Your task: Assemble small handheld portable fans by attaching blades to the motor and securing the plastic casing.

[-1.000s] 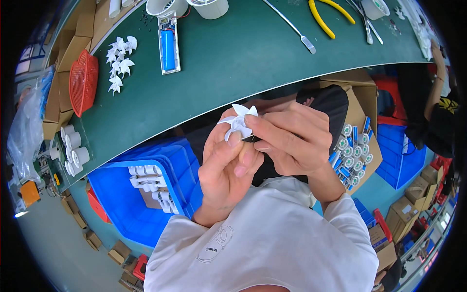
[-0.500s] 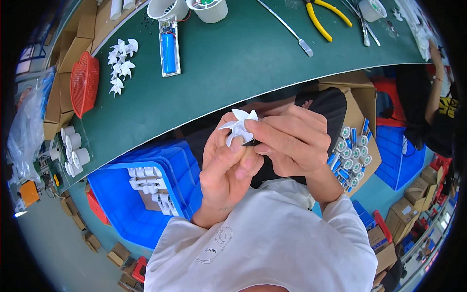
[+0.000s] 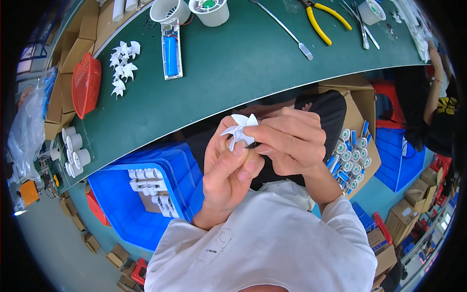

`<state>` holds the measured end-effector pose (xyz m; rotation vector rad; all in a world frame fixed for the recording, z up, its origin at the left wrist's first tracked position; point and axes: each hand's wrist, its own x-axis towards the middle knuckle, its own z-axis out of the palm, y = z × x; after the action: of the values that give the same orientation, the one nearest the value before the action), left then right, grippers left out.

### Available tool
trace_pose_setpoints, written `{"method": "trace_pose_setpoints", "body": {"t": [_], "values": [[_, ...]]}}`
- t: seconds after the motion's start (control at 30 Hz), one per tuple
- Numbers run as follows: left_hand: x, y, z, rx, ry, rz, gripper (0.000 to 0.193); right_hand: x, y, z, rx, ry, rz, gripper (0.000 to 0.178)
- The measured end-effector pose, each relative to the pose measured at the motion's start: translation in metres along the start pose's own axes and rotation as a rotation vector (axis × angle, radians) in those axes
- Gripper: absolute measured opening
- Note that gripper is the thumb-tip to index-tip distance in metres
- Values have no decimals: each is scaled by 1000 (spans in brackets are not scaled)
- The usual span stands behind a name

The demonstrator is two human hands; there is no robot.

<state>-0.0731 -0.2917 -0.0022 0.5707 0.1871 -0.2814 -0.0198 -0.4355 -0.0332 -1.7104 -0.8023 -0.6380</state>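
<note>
A small white plastic fan impeller [image 3: 240, 130] is held close to my chest, below the edge of the green workbench [image 3: 228, 68]. My left hand [image 3: 227, 174] grips it from below, thumb against its blades. My right hand [image 3: 288, 142] closes over it from the right, fingers pinching at its hub. Something dark sits behind the impeller, mostly hidden by my fingers.
On the bench lie a pile of white impellers [image 3: 122, 64], a blue battery in a white holder [image 3: 171, 49], white round housings [image 3: 209, 9], yellow pliers [image 3: 325, 19] and a red basket [image 3: 86, 83]. A blue bin [image 3: 141, 204] with white parts is at my left; a box of small motors [image 3: 351, 156] at my right.
Both hands with the impeller have shifted slightly up and toward the bench; the impeller has turned a little between the fingers.
</note>
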Motion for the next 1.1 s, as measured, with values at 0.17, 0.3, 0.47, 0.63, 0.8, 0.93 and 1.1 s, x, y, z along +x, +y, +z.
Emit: {"method": "trace_pose_setpoints", "body": {"t": [0.17, 0.3, 0.47, 0.63, 0.8, 0.93, 1.1], "values": [[1, 0, -1, -2, -23, 3, 24, 1, 1, 0, 16, 3, -10, 23], [1, 0, -1, 23, -16, 27, 25, 1, 2, 1, 60, 2, -7, 23], [1, 1, 0, 51, 19, 32, 26, -2, 6, 5, 118, 28, 7, 25], [3, 4, -3, 84, 4, 25, 27, -3, 9, 6, 182, 59, 9, 32], [3, 8, 3, 109, 34, 12, 28, -5, 11, 6, 232, 26, 20, 23], [4, 13, 3, 177, 97, 4, 30, -12, 13, 5, 290, 7, 61, 22], [6, 16, -1, 250, 70, 32, 33, -10, 1, 3, 651, 245, 542, 17]]}}
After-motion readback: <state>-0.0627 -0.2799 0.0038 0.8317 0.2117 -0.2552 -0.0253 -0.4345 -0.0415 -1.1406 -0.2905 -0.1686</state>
